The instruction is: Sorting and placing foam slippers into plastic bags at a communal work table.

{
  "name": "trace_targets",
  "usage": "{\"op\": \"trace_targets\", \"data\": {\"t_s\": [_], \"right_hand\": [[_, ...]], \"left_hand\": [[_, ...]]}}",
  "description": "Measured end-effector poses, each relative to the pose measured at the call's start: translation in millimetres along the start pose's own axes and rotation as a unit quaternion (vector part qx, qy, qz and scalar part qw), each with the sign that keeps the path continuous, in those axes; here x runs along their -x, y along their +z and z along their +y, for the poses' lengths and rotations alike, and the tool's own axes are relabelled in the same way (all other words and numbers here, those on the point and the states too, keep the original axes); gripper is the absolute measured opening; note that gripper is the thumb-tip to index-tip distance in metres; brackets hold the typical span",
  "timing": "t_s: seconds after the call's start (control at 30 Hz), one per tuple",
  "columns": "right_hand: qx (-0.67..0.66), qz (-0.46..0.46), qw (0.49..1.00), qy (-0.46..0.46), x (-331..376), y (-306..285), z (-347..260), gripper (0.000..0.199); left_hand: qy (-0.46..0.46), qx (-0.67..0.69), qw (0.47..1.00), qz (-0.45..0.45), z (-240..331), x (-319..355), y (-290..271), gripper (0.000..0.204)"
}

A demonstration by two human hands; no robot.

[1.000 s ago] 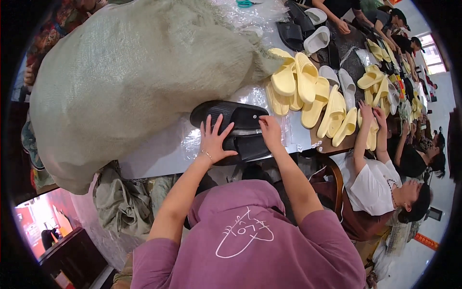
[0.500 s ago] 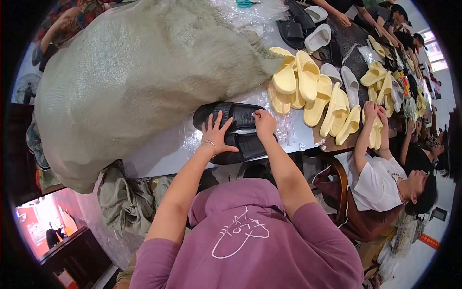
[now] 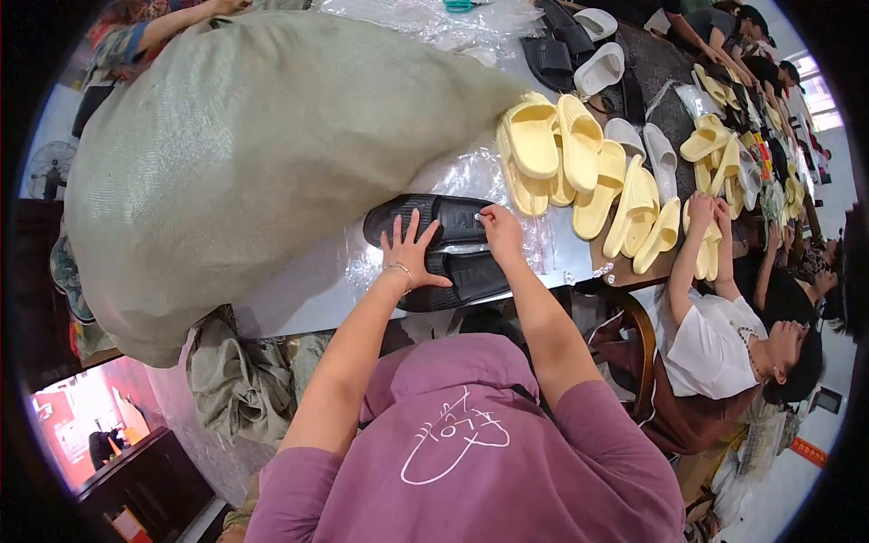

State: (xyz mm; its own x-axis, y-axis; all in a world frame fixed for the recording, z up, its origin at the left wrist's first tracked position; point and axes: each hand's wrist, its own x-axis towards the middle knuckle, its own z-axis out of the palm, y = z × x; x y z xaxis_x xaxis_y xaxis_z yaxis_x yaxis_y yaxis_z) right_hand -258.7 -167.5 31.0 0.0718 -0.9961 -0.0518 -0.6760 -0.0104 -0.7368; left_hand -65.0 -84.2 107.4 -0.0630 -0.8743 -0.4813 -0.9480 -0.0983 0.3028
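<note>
Two black slide slippers lie side by side on the white tabletop, toes to the left. Spread flat, my left hand (image 3: 412,257) rests across both, its fingers on the far slipper (image 3: 463,223) and its thumb on the strap of the near slipper (image 3: 480,275). At the heel end of the far slipper, my right hand (image 3: 503,232) is closed in a pinch. A small whitish piece (image 3: 478,216) shows at its fingertips, too small to identify. Clear plastic wrap (image 3: 348,262) lies under and around the pair.
A large grey-green woven sack (image 3: 262,163) fills the table's left and far side. Yellow slippers (image 3: 597,195) are lined up to the right, with white and black ones behind. A co-worker in a white shirt (image 3: 711,348) sits at the right. Teal-handled scissors (image 3: 458,5) lie at the far edge.
My right hand has shifted very slightly, uncovering more of the far slipper's heel; my left hand stays put. The sack's right end has shifted, and another person's arm now reaches over its far side.
</note>
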Motion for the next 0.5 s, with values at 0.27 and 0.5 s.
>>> {"op": "trace_targets", "data": {"t_s": [0.27, 0.5], "right_hand": [[0.127, -0.011, 0.992, -0.013, -8, 3, -12, 0.011], [0.163, -0.088, 0.98, -0.076, -24, -1, -1, 0.011]], "left_hand": [[-0.018, -0.007, 1.0, -0.014, -1, -6, 0, 0.123], [-0.027, -0.016, 0.999, -0.023, 3, -7, -4, 0.126]]}}
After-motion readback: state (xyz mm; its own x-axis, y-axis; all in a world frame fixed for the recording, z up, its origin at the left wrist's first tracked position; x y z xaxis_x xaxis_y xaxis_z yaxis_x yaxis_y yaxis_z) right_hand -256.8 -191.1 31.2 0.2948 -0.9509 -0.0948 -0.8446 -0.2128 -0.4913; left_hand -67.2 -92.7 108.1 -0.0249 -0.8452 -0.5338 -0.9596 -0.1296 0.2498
